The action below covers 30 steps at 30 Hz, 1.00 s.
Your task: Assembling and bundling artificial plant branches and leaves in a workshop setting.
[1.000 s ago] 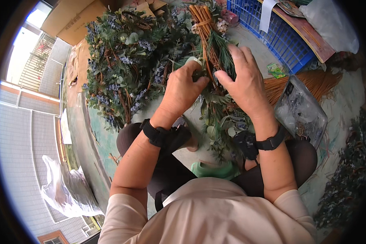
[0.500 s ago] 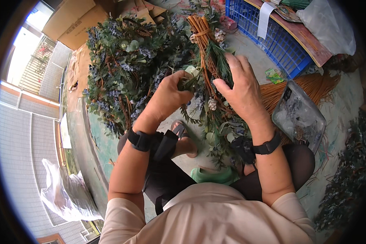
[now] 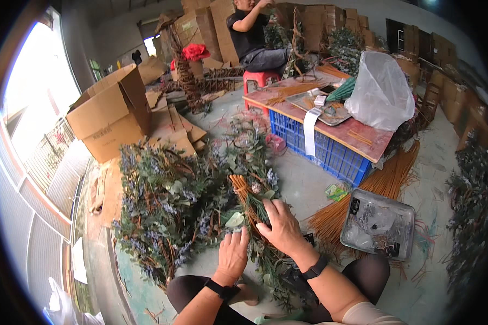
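Observation:
A floral bundle (image 3: 251,211) of twigs, pine needles and leaves stands in front of me, its orange-brown stems tied together at the top. My right hand (image 3: 281,227) is at its right side, thumb and fingers apart, fingertips against the greenery. On the left of the bundle is my left hand (image 3: 233,257), its fingers stretched upward just below a pale green leaf (image 3: 235,219). Nothing shows in its grasp, though the leaves close by partly blur the fingertips.
Leafy garlands with blue berries (image 3: 162,208) are heaped at left beside a cardboard box (image 3: 111,122). To the right lie a tray of wires (image 3: 382,222) and orange sticks (image 3: 336,219). A red board (image 3: 358,142) rests on a blue crate (image 3: 331,157). Farther back, a co-worker (image 3: 249,32) sits on a red stool.
My view has tilted up, bringing the room and the co-worker into sight. My left hand's fingers, earlier curled at a leafy sprig, are straighter now. My right hand stays beside the bundle.

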Each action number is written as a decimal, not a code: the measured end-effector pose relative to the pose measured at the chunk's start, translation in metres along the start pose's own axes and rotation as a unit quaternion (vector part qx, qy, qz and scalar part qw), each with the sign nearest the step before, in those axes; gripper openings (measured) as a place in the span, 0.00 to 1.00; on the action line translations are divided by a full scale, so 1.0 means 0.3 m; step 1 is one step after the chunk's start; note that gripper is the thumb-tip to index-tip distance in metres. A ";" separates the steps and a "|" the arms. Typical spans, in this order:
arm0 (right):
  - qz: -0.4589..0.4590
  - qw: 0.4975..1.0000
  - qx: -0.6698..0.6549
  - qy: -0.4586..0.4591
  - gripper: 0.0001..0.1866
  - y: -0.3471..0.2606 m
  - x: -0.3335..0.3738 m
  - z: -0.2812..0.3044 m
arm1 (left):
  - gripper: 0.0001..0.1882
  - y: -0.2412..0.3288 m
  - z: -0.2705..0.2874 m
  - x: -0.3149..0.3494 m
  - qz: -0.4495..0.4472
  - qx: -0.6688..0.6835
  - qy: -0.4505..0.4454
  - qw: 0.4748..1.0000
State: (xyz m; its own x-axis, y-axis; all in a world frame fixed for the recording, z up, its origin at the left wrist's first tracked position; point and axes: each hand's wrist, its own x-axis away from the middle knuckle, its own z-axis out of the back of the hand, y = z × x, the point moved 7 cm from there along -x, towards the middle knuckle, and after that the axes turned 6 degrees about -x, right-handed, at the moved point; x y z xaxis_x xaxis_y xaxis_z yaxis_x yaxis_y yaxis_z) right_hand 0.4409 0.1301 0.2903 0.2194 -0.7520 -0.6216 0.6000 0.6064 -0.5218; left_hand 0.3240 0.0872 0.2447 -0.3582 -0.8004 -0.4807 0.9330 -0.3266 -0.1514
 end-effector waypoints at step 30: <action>0.007 0.998 -0.031 0.054 0.25 0.046 -0.007 0.051 | 0.24 0.003 -0.145 0.191 0.016 0.164 -0.070 0.984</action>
State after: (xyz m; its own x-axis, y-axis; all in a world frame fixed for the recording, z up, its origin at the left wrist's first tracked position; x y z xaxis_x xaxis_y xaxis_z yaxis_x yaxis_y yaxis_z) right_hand 0.4604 0.1362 0.2932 0.1422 -0.7131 -0.6864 0.5483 0.6341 -0.5452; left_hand 0.3059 0.0630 0.1794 -0.3512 -0.8671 -0.3533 0.8905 -0.4258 0.1600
